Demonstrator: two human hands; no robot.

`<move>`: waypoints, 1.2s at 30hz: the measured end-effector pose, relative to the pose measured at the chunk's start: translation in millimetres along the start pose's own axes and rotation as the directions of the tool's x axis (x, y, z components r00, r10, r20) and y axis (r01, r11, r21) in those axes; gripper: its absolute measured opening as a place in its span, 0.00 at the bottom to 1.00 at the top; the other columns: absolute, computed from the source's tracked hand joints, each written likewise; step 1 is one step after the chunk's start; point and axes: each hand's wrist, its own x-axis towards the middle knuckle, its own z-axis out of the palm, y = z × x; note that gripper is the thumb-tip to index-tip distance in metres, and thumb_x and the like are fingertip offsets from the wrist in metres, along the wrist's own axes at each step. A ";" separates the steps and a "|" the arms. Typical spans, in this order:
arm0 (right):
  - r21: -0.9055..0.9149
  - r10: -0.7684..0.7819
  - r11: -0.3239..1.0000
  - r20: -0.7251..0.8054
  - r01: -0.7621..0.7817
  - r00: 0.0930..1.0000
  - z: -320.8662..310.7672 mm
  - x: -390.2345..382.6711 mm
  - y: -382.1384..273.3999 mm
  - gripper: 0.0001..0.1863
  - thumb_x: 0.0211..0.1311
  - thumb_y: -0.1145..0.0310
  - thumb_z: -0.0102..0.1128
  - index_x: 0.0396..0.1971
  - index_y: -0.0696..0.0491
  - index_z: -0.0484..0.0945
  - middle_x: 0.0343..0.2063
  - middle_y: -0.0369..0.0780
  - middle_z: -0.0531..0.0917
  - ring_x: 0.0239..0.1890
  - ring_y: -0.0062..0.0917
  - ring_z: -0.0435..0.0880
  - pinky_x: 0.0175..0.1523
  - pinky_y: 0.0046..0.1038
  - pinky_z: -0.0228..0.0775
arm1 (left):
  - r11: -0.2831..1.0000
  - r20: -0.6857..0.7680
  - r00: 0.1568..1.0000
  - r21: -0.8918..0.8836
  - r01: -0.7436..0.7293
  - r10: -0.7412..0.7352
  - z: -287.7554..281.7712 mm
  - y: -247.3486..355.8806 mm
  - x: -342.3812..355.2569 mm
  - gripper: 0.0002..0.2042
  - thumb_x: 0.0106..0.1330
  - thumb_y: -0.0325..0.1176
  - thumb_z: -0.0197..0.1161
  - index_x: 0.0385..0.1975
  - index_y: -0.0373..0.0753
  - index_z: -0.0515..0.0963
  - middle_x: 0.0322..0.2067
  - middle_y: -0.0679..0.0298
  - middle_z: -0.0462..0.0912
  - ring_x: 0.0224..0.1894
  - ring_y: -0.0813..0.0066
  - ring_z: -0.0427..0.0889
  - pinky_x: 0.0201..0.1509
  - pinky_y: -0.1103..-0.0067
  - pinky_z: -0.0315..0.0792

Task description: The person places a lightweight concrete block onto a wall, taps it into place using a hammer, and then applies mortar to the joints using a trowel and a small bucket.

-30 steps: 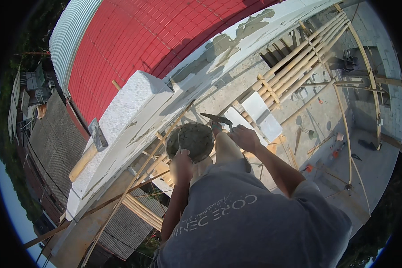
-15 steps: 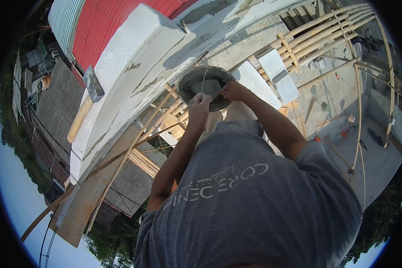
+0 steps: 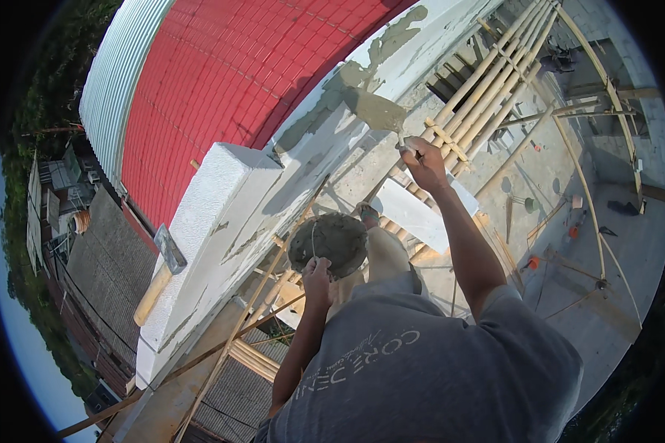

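Note:
My left hand [image 3: 318, 278] is closed on the thin wire handle of a round bucket [image 3: 294, 257], which hangs in front of my legs. Wet grey mortar [image 3: 334, 244] fills the bucket close to its rim. Out ahead and to the right, my right hand [image 3: 425, 164] grips the handle of a trowel [image 3: 380, 111]. Its blade is coated with mortar and reaches over the edge of the white block wall [image 3: 325, 144]. Fresh mortar [image 3: 347, 80] lies smeared along the wall top beside the blade. Whether the blade touches the wall, I cannot tell.
A hammer-like tool [image 3: 155, 292] with a wooden handle rests on the raised white block [image 3: 218, 177] to the left. Beyond the wall slopes a red tiled roof [image 3: 222, 74]. Bamboo poles [image 3: 488, 70] and a white board [image 3: 412, 214] form scaffolding, with a floor far below.
My right hand has left the bucket and swung forward and right, carrying the trowel to the wall top. The bucket in my left hand sits lower in view. My view has shifted.

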 end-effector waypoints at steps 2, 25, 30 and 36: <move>-0.332 -0.070 0.943 -0.189 0.003 0.979 -6.4 36.8 -31.4 0.18 0.58 0.54 0.62 0.41 0.51 0.84 0.36 0.44 0.84 0.33 0.41 0.84 0.40 0.38 0.76 | 0.999 -0.044 0.999 0.035 -0.017 0.019 -5.9 0.0 -5.2 0.09 0.62 0.27 0.60 0.21 0.46 0.70 0.17 0.76 0.64 0.19 0.87 0.61 0.24 0.83 0.54; -0.563 -0.327 0.824 -0.386 0.061 0.863 11.9 97.6 -8.2 0.13 0.61 0.61 0.67 0.42 0.51 0.83 0.39 0.43 0.81 0.43 0.41 0.80 0.46 0.39 0.75 | 0.996 -0.096 0.995 -0.088 -0.010 0.002 -6.2 5.2 -4.2 0.06 0.63 0.28 0.60 0.24 0.42 0.72 0.17 0.72 0.66 0.19 0.82 0.64 0.26 0.80 0.61; -0.228 -0.148 0.973 -0.577 0.016 0.803 100.8 100.8 38.1 0.16 0.61 0.62 0.69 0.42 0.57 0.80 0.42 0.47 0.80 0.47 0.46 0.78 0.52 0.41 0.72 | 0.980 -0.024 0.987 0.124 -0.157 0.161 -2.2 0.6 9.0 0.08 0.62 0.27 0.59 0.22 0.43 0.71 0.17 0.72 0.65 0.19 0.83 0.63 0.26 0.80 0.59; -0.244 -0.062 0.967 -0.504 -0.073 0.861 103.4 17.3 62.3 0.10 0.60 0.66 0.68 0.36 0.57 0.82 0.41 0.45 0.82 0.46 0.43 0.78 0.51 0.40 0.72 | 0.958 0.042 0.981 0.207 -0.196 0.192 4.8 7.8 3.7 0.09 0.61 0.26 0.60 0.20 0.44 0.70 0.17 0.73 0.64 0.20 0.84 0.62 0.26 0.81 0.56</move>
